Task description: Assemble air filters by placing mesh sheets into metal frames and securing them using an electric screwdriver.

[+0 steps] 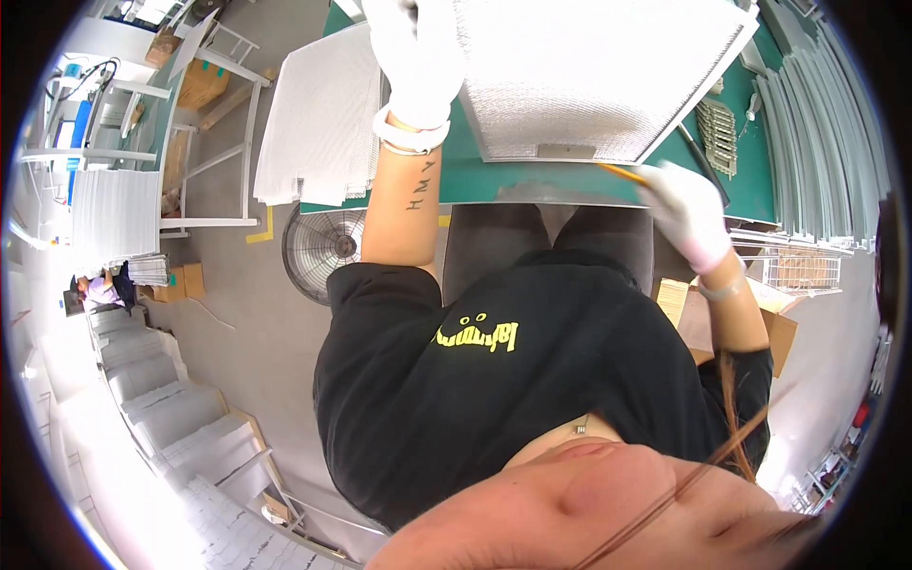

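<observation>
Panel (603, 81), pale-framed and faced with mesh, lies on the green bench (463, 161) in front of the person, its near edge close to the bench's front edge and its far side cut off by the view. Right hand (686, 211), in a white glove, is closed around a slim yellow tool (622, 172), whose tip points at the panel's near edge; whether tip and frame touch cannot be told. Left hand (416, 57), also gloved, is at the panel's left side; glare and the upper border obscure its fingers, so its grip cannot be determined. Mesh sheets (318, 119) lie to the left; small metal parts (719, 138) and long strips (822, 142) lie to the right. The step in hand appears to be tool work along the near edge of the frame. The next move probably calls for a steady panel and the tip guided along that edge, kept clear of the mesh, which a slip might mark.
</observation>
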The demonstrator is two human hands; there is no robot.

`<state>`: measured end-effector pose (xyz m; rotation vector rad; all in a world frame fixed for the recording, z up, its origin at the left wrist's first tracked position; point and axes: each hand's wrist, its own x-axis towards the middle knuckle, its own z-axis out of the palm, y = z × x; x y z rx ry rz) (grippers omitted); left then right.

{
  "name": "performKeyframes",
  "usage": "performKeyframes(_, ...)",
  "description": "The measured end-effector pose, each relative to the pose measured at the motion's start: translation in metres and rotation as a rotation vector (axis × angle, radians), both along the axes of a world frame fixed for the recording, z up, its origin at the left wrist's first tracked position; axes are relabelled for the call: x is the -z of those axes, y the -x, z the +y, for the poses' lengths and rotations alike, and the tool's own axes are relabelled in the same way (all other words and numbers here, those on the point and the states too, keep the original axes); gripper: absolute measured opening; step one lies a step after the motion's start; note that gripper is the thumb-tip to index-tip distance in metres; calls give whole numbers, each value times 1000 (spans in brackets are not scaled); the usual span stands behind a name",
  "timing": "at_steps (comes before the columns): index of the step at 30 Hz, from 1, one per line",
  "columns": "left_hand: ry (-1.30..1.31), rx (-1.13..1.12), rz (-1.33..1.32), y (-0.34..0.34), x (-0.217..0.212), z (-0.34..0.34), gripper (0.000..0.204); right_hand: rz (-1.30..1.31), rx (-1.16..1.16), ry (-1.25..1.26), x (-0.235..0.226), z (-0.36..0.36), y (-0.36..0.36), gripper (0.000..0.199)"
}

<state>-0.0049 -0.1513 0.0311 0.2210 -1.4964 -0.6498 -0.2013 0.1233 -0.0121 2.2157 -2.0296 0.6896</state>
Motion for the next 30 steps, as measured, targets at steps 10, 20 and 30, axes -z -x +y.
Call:
performKeyframes(10, -66, 81, -79, 2, -2, -2, 33, 214, -173, -378, 6, -131, -108, 15)
performKeyframes(20, 52, 49, -77, -3, -6, 5, 33, 236, -95, -742, 18, -161, -149, 22)
performKeyframes(30, 39, -23, -16, -3, -6, 23, 31, 289, -170, -767, -3, -146, -145, 17)
